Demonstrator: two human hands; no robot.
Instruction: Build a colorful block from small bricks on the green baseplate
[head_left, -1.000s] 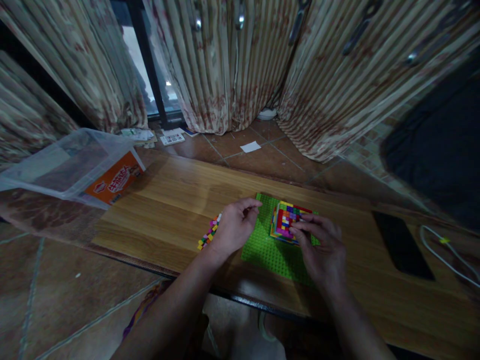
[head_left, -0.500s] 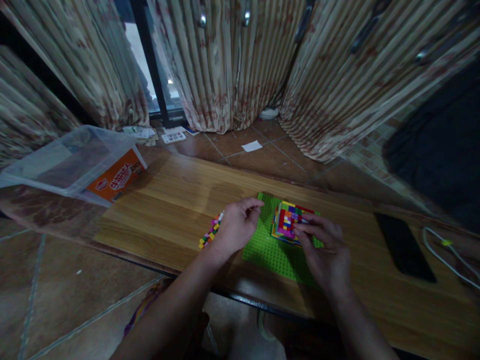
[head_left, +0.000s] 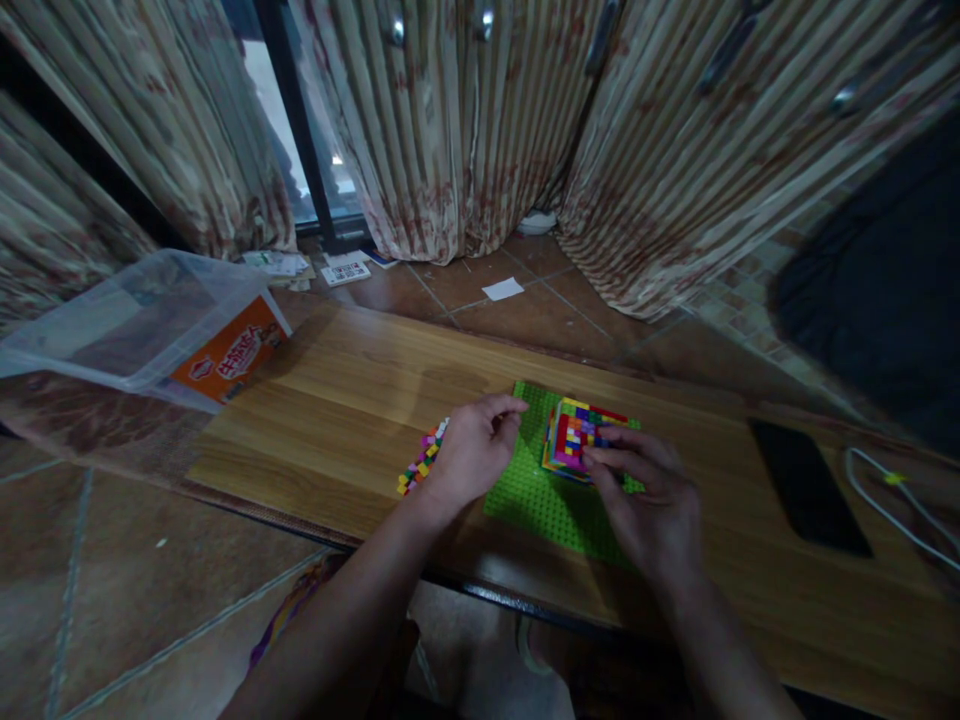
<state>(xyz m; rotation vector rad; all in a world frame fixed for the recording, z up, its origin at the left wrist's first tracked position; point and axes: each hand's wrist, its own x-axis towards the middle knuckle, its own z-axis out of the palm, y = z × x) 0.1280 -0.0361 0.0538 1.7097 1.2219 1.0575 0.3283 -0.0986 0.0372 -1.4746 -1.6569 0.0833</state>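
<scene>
A layered block of colourful toy bricks (head_left: 573, 440), yellow, red, blue, orange and magenta on top, stands on a green studded baseplate (head_left: 540, 515). My right hand (head_left: 649, 490) is at the right side of this block, its thumb and fingertips close together at the top layer. Anything small pinched there is too hidden to make out. My left hand (head_left: 480, 445) hovers by the baseplate's left edge, index finger stretched out, thumb slightly apart, and nothing visible between them. Just left of that wrist lies a patch of loose bricks (head_left: 420, 462), partly covered by the hand.
The wooden table (head_left: 322, 400) carries a black phone-like slab (head_left: 810, 487) and a white cable (head_left: 892, 515) on the right. At the left end stands a clear plastic bin (head_left: 142, 375) with an orange label. Papers (head_left: 347, 273) lie on the floor near the curtains (head_left: 427, 150).
My right fingers have shifted very slightly at the block's top, and a bit more blue shows beside them. My left hand stays in place.
</scene>
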